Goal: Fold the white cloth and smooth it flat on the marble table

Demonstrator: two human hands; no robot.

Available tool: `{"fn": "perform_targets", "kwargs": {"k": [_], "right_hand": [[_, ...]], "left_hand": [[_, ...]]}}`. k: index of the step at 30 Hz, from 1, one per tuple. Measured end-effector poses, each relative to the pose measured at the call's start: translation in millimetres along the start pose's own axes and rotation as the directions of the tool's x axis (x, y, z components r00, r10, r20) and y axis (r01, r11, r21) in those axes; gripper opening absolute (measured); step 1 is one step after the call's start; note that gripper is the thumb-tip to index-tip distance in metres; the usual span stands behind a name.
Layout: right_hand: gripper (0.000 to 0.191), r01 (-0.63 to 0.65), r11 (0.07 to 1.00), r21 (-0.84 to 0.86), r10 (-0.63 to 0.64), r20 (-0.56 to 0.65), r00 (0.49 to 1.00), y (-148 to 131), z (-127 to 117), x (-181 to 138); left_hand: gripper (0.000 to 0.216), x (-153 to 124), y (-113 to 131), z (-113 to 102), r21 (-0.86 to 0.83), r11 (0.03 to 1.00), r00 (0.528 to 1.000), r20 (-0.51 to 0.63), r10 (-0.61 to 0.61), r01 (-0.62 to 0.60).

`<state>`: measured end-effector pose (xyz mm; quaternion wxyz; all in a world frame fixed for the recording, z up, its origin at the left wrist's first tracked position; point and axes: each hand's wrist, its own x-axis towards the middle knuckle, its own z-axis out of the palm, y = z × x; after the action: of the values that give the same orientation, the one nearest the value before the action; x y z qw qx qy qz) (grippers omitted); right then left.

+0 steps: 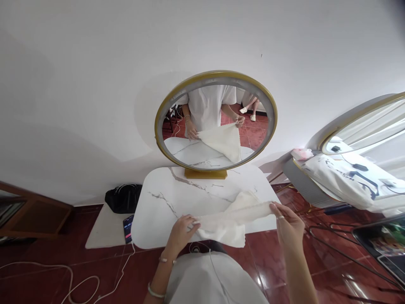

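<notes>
A thin white cloth (pixel 234 215) is stretched between my two hands above the front edge of the marble-patterned table (pixel 164 185). My left hand (pixel 183 232) pinches its left end, and my right hand (pixel 286 219), with a ring on one finger, pinches the right end. Part of the cloth rests on the tabletop, and a loose flap hangs over the near edge. Behind it stands a round gold-framed mirror (pixel 215 126), which reflects my torso, both hands and the cloth.
A black bag (pixel 123 198) and a phone (pixel 128 229) with a white cable lie at the left. On the right, a second table holds white fabric (pixel 341 177) and a pink-and-white packet (pixel 302 153) beside another mirror (pixel 373 122). A cable (pixel 71 274) curls on the red floor.
</notes>
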<state>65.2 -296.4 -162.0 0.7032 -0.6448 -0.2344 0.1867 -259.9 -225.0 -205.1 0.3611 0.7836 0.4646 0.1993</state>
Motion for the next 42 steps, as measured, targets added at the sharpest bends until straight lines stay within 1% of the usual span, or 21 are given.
{"fn": "perform_targets", "kwargs": {"k": [2, 5, 8, 10, 12, 15, 18, 20, 22, 24, 28, 29, 31, 33, 34, 36, 39, 40, 42], "right_hand": [[0.033, 0.002, 1.000, -0.018, -0.002, 0.000, 1.000, -1.7, 3.7, 11.2], [0.034, 0.026, 1.000, -0.008, -0.025, 0.028, 0.999, -16.8, 17.2, 35.2], [0.035, 0.072, 0.991, 0.109, -0.078, 0.051, 0.996, -47.6, 34.2, 55.3], [0.040, 0.115, 0.972, 0.203, -0.130, 0.061, 0.990, -70.8, 42.7, 60.2], [0.044, 0.163, 0.957, 0.242, -0.183, 0.066, 0.981, -90.2, 46.9, 57.9], [0.045, 0.222, 0.958, 0.182, -0.236, 0.063, 0.970, -108.0, 45.1, 45.9], [0.046, 0.260, 0.958, 0.125, -0.268, 0.055, 0.962, -118.7, 38.2, 30.1], [0.046, 0.235, 0.967, 0.103, -0.240, 0.044, 0.970, -125.5, 34.1, 18.9], [0.044, 0.174, 0.979, 0.103, -0.180, 0.046, 0.983, -131.6, 31.2, 7.3], [0.042, 0.140, 0.983, 0.121, -0.148, 0.054, 0.988, -134.5, 28.9, -3.7], [0.042, 0.112, 0.989, 0.099, -0.117, 0.047, 0.992, -124.3, 24.5, -17.3], [0.042, 0.083, 0.992, 0.093, -0.088, 0.047, 0.995, -119.1, 23.5, -18.1], [0.043, 0.022, 0.995, 0.097, -0.026, 0.045, 0.999, -108.8, 22.1, -16.3], [0.044, -0.014, 0.995, 0.101, 0.010, 0.041, 0.999, -101.2, 22.5, -10.3], [0.045, -0.024, 0.995, 0.099, 0.020, 0.047, 0.999, -99.2, 23.8, -5.9], [0.045, -0.032, 0.996, 0.089, 0.025, 0.072, 0.997, -98.8, 29.3, 4.5], [0.043, 0.010, 0.995, 0.099, -0.020, 0.101, 0.995, -104.6, 41.3, 20.2], [0.042, 0.033, 0.993, 0.111, -0.044, 0.103, 0.994, -107.2, 44.8, 24.4], [0.040, 0.067, 0.989, 0.136, -0.079, 0.089, 0.993, -111.8, 48.7, 30.2]], "left_hand": [[0.035, 10.0, -2.3, -10.7, -0.066, 0.998, 1.000, -0.002, 0.025, -0.025], [0.036, 35.8, 3.2, -38.9, -0.102, 0.984, 0.988, -0.069, 0.141, -0.147], [0.031, 60.7, 22.0, -78.5, -0.045, 0.960, 0.943, -0.203, 0.263, -0.277], [0.027, 68.6, 39.9, -105.4, 0.008, 0.939, 0.897, -0.295, 0.330, -0.343], [0.024, 68.0, 58.0, -128.5, 0.046, 0.925, 0.849, -0.382, 0.365, -0.377], [0.024, 57.2, 78.4, -153.5, 0.097, 0.916, 0.798, -0.460, 0.389, -0.390], [0.021, 43.1, 88.7, -170.2, 0.153, 0.903, 0.786, -0.448, 0.426, -0.402], [0.018, 33.5, 92.2, -178.7, 0.163, 0.902, 0.813, -0.391, 0.432, -0.401], [0.018, 23.4, 94.3, -185.0, 0.160, 0.916, 0.860, -0.315, 0.401, -0.368], [0.018, 13.5, 95.1, -188.2, 0.158, 0.930, 0.887, -0.281, 0.366, -0.333], [0.016, 0.1, 90.0, -183.9, 0.160, 0.930, 0.867, -0.338, 0.367, -0.331], [0.016, -1.1, 87.5, -181.0, 0.163, 0.932, 0.871, -0.332, 0.362, -0.325], [0.016, -1.2, 82.1, -174.1, 0.163, 0.944, 0.898, -0.297, 0.326, -0.288], [0.015, 1.3, 77.2, -167.1, 0.159, 0.955, 0.918, -0.274, 0.286, -0.250], [0.015, 3.4, 75.2, -163.9, 0.162, 0.955, 0.920, -0.270, 0.285, -0.248], [0.019, 9.6, 72.7, -158.5, 0.189, 0.938, 0.902, -0.273, 0.334, -0.291], [0.028, 21.9, 73.2, -153.0, 0.250, 0.892, 0.853, -0.282, 0.440, -0.377], [0.029, 25.9, 74.6, -151.5, 0.261, 0.883, 0.840, -0.292, 0.457, -0.389], [0.028, 33.0, 78.3, -148.6, 0.262, 0.882, 0.830, -0.312, 0.462, -0.392]]}}
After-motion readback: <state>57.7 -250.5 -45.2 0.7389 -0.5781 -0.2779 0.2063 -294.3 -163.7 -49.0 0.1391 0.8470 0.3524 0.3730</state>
